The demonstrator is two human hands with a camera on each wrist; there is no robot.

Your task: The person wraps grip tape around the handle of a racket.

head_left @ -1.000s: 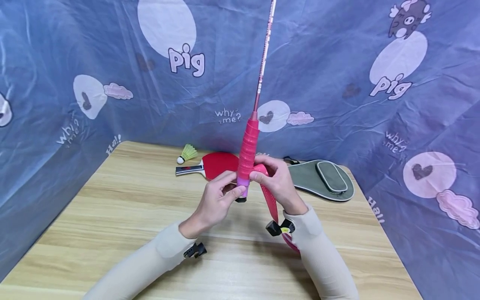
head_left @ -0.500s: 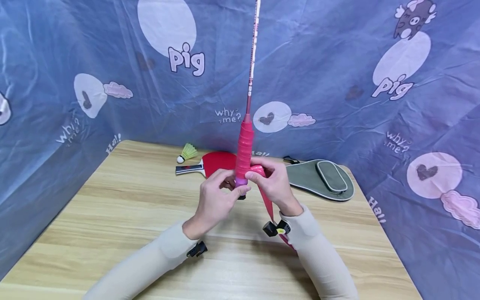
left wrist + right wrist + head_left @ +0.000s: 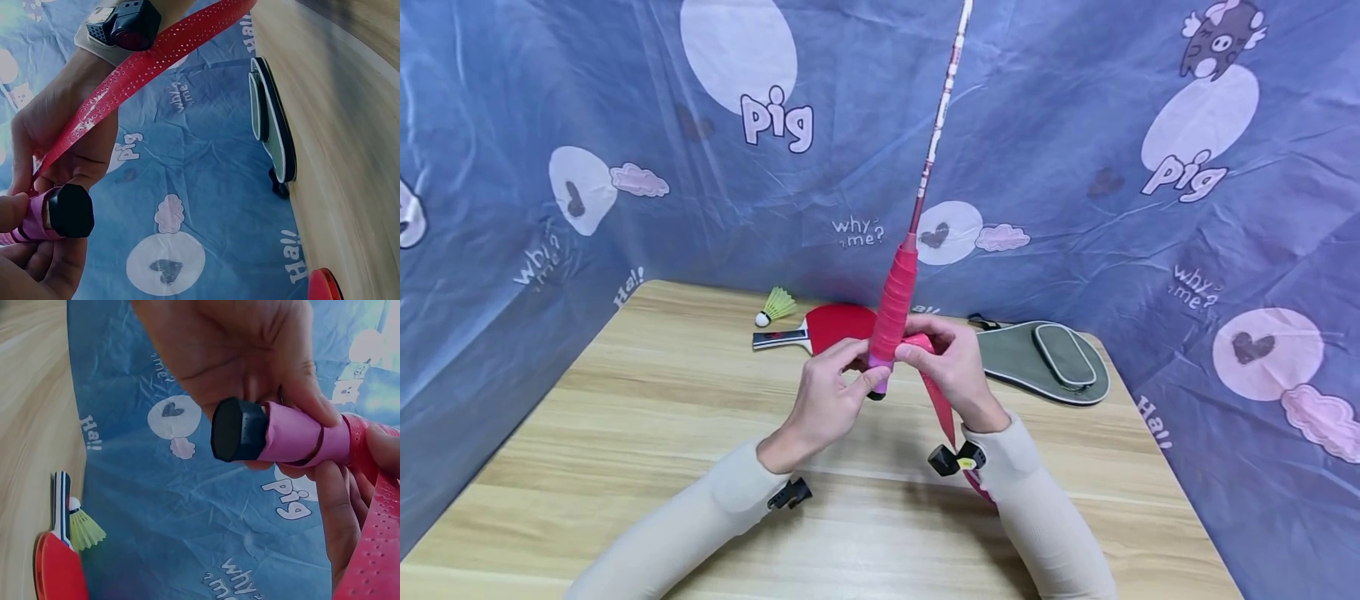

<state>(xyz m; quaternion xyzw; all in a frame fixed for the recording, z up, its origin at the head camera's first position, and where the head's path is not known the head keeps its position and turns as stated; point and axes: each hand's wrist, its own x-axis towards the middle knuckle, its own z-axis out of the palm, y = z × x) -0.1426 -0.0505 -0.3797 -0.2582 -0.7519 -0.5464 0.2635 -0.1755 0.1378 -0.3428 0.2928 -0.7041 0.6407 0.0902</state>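
A badminton racket (image 3: 895, 300) is held up over the table, its shaft leaning to the upper right and its head out of view. Red grip tape winds around most of its handle. Toward the bottom a purple layer (image 3: 294, 434) shows, ending in a black butt cap (image 3: 237, 431). My left hand (image 3: 827, 400) grips the handle low down, thumb and fingers around the purple part. With thumb and fingers, my right hand (image 3: 953, 367) pinches the perforated red grip tape (image 3: 144, 75) right where it meets the handle. The tape's loose length hangs down past the right wrist.
On the wooden table (image 3: 700, 467), a yellow shuttlecock (image 3: 777, 306) and a red table tennis bat (image 3: 838, 327) lie at the back. A grey-green bat case (image 3: 1045, 362) lies at the back right. Blue printed cloth (image 3: 865, 125) surrounds the table's back and sides.
The racket swung nearly upright half a second ago and now leans right again. Both hands stay at the handle's lower end, with the tape still between the right fingers.
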